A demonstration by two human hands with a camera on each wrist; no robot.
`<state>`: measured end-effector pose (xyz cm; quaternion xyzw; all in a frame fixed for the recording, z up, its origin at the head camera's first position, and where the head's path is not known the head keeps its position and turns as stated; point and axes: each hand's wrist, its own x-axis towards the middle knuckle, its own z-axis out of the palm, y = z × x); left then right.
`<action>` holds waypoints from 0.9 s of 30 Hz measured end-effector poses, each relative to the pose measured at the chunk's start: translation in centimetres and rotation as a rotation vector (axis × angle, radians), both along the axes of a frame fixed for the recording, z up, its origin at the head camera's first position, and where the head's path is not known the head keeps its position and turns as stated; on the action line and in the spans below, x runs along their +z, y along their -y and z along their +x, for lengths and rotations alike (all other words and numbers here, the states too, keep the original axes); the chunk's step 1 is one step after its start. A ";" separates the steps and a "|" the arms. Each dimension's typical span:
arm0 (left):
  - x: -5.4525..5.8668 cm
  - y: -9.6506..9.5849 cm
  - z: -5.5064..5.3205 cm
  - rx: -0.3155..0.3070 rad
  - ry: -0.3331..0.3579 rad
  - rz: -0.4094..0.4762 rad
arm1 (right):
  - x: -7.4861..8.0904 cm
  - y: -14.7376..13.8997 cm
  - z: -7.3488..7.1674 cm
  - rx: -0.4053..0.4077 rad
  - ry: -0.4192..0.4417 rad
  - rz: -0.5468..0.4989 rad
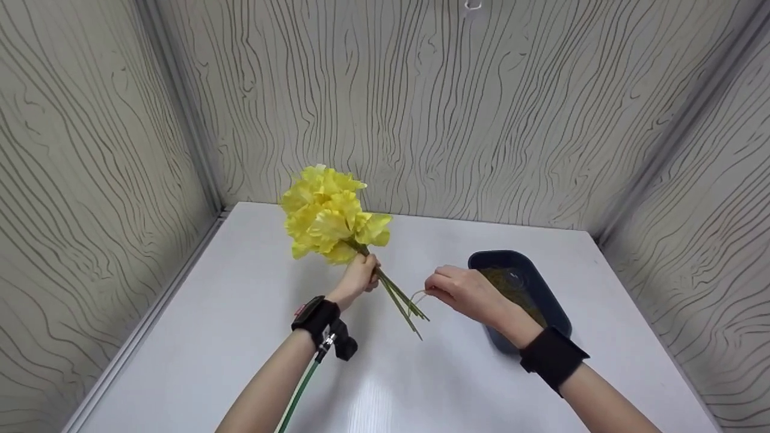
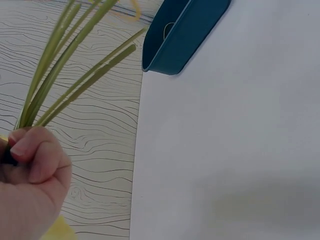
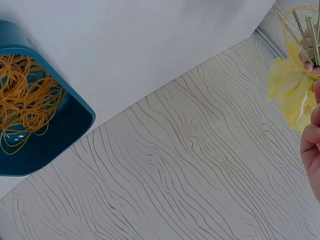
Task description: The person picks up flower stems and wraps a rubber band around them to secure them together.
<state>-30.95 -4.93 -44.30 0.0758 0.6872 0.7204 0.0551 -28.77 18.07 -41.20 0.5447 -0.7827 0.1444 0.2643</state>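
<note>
My left hand (image 1: pixel 359 275) grips a bunch of yellow artificial flowers (image 1: pixel 328 218) by the stems, just under the blooms. The blooms lean up and to the left, while the bare green stems (image 2: pixel 65 57) fan out past my fist toward the lower right. Between the fingertips of my right hand (image 1: pixel 466 293), a thin yellow rubber band (image 3: pixel 285 31) is pinched. Its loop lies at the stem ends; whether it encircles every stem, I cannot tell. In the right wrist view only the edge of the right hand (image 3: pixel 312 150) shows.
A dark blue bin (image 1: pixel 550 294) stands on the white table (image 1: pixel 240 337), partly beneath my right hand and forearm. Many loose rubber bands (image 3: pixel 25 92) lie heaped in it. Wood-patterned panels (image 1: pixel 421 108) enclose the table at the back and both sides.
</note>
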 end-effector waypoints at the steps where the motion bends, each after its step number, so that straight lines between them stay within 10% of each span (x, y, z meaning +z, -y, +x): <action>1: 0.0 -0.1 0.1 -0.011 -0.001 -0.001 | 0.0 0.1 0.0 -0.005 0.007 0.001; 22: -1.2 -4.5 4.2 -0.213 -0.030 0.023 | 0.5 3.5 -1.4 -0.099 0.377 -0.256; 27: 0.0 -4.7 6.2 -0.206 -0.022 0.015 | 1.1 4.1 -1.5 -0.105 0.413 -0.378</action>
